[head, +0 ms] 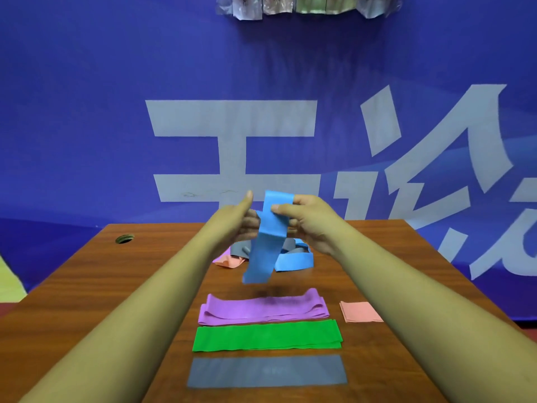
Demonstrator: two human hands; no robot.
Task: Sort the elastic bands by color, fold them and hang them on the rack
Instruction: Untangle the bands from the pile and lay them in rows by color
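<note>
While being pinched by the right hand (308, 219) and gripped by the left hand (236, 224), the blue elastic band (266, 248) is being dangled above the table (130, 263), likely straightening it for folding.

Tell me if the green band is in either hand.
No: the green band lies flat on the table between the purple band and the grey band.

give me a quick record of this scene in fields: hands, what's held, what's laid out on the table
held: blue band, hanging above the table
left hand: holds the band from the left
right hand: pinches it near the top
flat row: grey band nearest, then green band, then purple bands
right of row: folded pink band
far pile: grey, blue and pink bands, jumbled
</note>
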